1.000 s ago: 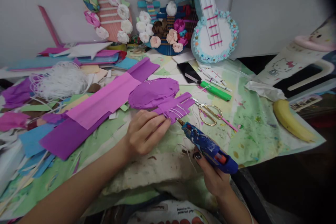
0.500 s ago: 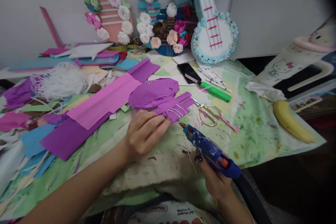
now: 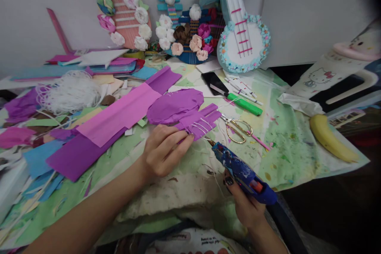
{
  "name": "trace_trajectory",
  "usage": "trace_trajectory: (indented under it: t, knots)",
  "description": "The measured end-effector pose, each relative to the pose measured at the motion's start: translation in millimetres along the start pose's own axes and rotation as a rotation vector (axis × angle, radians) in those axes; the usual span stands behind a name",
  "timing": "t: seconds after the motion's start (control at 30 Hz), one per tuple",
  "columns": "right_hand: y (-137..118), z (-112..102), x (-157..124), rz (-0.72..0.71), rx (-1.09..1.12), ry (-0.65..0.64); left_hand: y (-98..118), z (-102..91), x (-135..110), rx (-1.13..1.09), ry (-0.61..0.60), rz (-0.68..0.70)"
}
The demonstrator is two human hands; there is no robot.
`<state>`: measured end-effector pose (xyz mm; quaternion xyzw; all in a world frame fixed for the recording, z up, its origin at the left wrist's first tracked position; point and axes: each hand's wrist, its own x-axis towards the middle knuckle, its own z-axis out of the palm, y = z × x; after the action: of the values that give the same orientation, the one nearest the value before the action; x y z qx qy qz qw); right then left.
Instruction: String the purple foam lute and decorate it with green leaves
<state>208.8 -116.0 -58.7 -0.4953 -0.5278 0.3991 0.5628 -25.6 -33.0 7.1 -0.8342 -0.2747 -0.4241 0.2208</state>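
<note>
Between the fingers of my left hand (image 3: pixel 166 149) is the near end of a purple paper-covered instrument model (image 3: pixel 175 105). Several white strings (image 3: pixel 203 126) lie across its neck, and its rounded body rests farther back on the table. My right hand (image 3: pixel 248 204) is wrapped around a blue hot glue gun (image 3: pixel 242 172) with worn, glue-smeared paint. The gun's metal nozzle points up and left, a short way right of the neck's edge, apart from it. Gold-handled scissors (image 3: pixel 238 131) lie just beyond the nozzle.
Pink crepe paper (image 3: pixel 119 115), a tangle of white string (image 3: pixel 70 91) and paper scraps cover the left. A green cutter (image 3: pixel 245 104) and a black phone (image 3: pixel 212 81) lie behind the scissors. A banana (image 3: pixel 331 139) and a tumbler (image 3: pixel 323 71) are at right. Decorated instrument models (image 3: pixel 244 43) lean on the wall.
My right hand has drawn the glue gun slightly right and down, away from the purple neck. My left hand keeps its hold almost unmoved.
</note>
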Motion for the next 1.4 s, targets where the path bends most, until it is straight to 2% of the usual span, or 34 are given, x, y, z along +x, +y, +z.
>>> trace_trajectory:
  t: [0.27,0.5,0.7,0.87,1.0,1.17,1.3,1.4]
  knots:
    - [-4.1,-7.2,8.6,-0.079,-0.004,0.155,-1.6,-3.3,4.2,0.046,0.031,-0.019]
    - [-27.8,-18.0,42.2,-0.087,-0.048,0.261,-2.9,-2.1,2.0,0.026,0.027,0.017]
    - [-50.1,-24.3,61.1,-0.109,0.096,0.217,-2.6,-3.0,6.3,0.005,-0.020,0.119]
    - [-45.8,-30.5,52.7,-0.132,0.089,0.083,-0.6,-3.4,11.1,-0.014,-0.045,0.182]
    - [-43.1,-31.4,44.5,-0.138,0.097,0.094,-0.8,-3.2,9.3,-0.032,-0.079,0.183]
    - [-49.8,-20.1,50.9,-0.027,0.188,0.158,-1.1,-2.8,7.9,-0.052,-0.073,0.172]
    - [-54.6,-14.4,69.2,0.122,0.500,0.005,-1.8,-3.1,7.4,-0.054,-0.065,0.161]
    - [-56.7,-18.0,79.0,0.301,0.663,-0.103,-3.2,-3.7,5.8,-0.073,-0.076,0.160]
